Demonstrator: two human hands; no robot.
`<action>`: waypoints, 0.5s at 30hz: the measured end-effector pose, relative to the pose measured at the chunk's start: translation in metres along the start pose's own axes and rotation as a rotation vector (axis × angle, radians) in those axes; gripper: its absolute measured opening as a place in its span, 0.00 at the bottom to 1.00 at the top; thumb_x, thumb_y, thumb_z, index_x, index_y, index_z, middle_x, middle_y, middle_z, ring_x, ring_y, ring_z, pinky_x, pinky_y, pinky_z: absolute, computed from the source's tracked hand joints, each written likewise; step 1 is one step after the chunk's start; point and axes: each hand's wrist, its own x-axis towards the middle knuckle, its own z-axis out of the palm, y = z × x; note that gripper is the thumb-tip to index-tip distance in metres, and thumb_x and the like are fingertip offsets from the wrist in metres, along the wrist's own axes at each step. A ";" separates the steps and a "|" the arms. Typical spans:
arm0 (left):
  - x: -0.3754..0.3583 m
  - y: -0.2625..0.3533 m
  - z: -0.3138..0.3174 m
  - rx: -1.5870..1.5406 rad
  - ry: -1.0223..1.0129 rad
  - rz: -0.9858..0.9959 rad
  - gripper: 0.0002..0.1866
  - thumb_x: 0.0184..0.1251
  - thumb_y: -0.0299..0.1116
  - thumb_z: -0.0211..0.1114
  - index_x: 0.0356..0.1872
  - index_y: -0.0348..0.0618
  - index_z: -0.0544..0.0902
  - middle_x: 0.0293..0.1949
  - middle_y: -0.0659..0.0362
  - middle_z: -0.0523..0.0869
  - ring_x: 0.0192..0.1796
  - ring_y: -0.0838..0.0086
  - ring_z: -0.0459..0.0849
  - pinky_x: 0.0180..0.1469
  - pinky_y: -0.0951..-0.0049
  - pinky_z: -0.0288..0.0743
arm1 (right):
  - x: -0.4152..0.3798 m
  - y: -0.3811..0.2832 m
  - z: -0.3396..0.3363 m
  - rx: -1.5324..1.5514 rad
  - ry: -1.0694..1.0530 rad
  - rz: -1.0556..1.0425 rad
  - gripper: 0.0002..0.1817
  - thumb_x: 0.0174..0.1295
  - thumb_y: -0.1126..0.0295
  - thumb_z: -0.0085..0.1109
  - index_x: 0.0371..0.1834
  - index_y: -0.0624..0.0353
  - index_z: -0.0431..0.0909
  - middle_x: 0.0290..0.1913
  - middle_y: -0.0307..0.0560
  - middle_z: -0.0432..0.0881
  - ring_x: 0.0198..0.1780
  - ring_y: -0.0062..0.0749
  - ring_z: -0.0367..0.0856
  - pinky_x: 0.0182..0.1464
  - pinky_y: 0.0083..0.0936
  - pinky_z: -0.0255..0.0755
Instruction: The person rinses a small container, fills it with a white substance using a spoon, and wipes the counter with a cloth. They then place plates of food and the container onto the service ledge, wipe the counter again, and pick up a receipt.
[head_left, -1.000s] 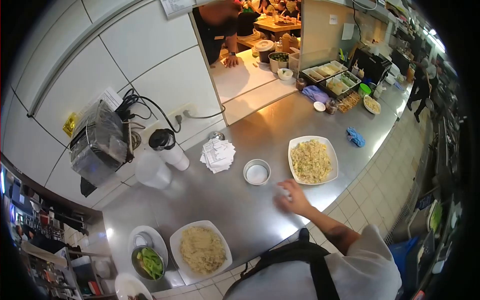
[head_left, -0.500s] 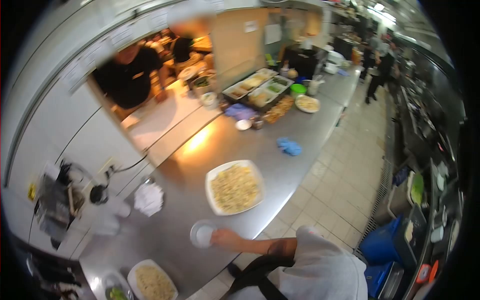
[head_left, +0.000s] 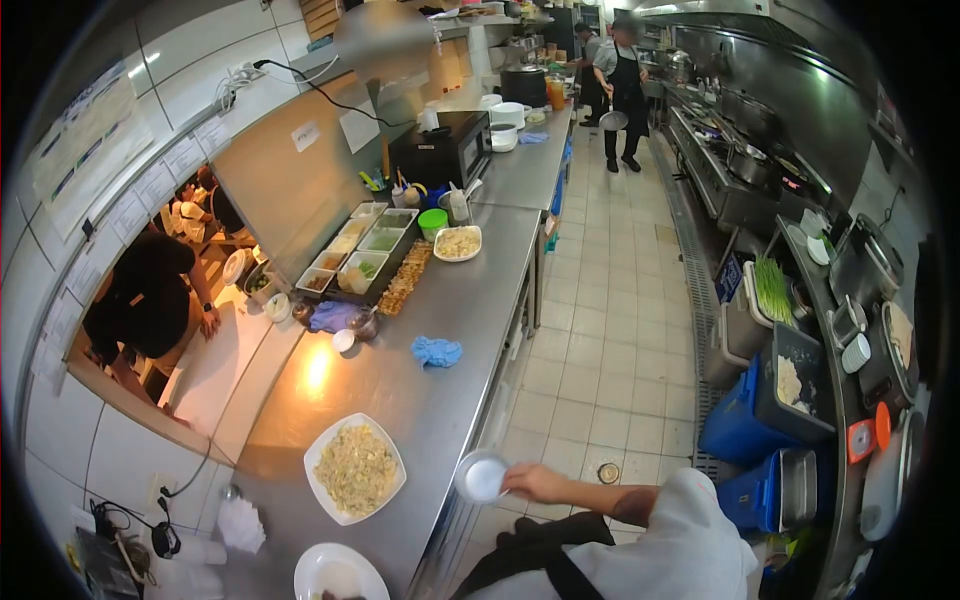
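My right hand (head_left: pixel 538 483) is closed on the rim of a small round bowl (head_left: pixel 484 477), whitish and see-through at the edge. The bowl is held just past the front edge of the steel counter (head_left: pixel 400 400); what it contains, if anything, is hard to make out. To its left, a white square plate (head_left: pixel 397 480) heaped with fried rice (head_left: pixel 357 467) sits on the counter. Another white plate (head_left: pixel 310 575) shows at the bottom, partly cut off by the frame. My left hand is out of view.
A blue cloth or glove (head_left: pixel 436 351) lies farther up the counter, before a tray of food containers (head_left: pixel 365 250) and skewers (head_left: pixel 405 279). A person (head_left: pixel 150 290) leans at the pass window. Co-workers (head_left: pixel 625 85) stand down the aisle. Blue bins (head_left: pixel 735 420) line the right.
My view has swung toward the aisle. My right hand, still holding the bowl, has gone from over the counter to beyond its front edge.
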 end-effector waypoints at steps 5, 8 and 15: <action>0.026 0.003 -0.004 0.023 -0.006 0.035 0.20 0.64 0.41 0.62 0.47 0.33 0.77 0.47 0.44 0.80 0.49 0.59 0.78 0.53 0.59 0.72 | -0.053 -0.002 -0.045 -0.124 0.378 0.368 0.07 0.49 0.77 0.65 0.32 0.57 0.82 0.34 0.46 0.80 0.39 0.43 0.80 0.42 0.35 0.75; 0.037 0.005 0.011 0.031 -0.043 0.062 0.20 0.64 0.41 0.61 0.47 0.33 0.77 0.47 0.44 0.80 0.49 0.59 0.78 0.53 0.58 0.72 | -0.082 -0.006 -0.050 -0.091 0.522 0.621 0.06 0.49 0.78 0.64 0.32 0.58 0.83 0.33 0.46 0.80 0.37 0.42 0.81 0.41 0.34 0.75; 0.025 0.065 0.159 -0.014 -0.417 0.238 0.19 0.63 0.41 0.61 0.46 0.34 0.78 0.47 0.44 0.80 0.49 0.58 0.79 0.53 0.57 0.72 | -0.197 0.005 -0.020 -0.276 0.505 0.781 0.06 0.52 0.74 0.63 0.34 0.58 0.83 0.35 0.49 0.81 0.37 0.46 0.80 0.41 0.37 0.76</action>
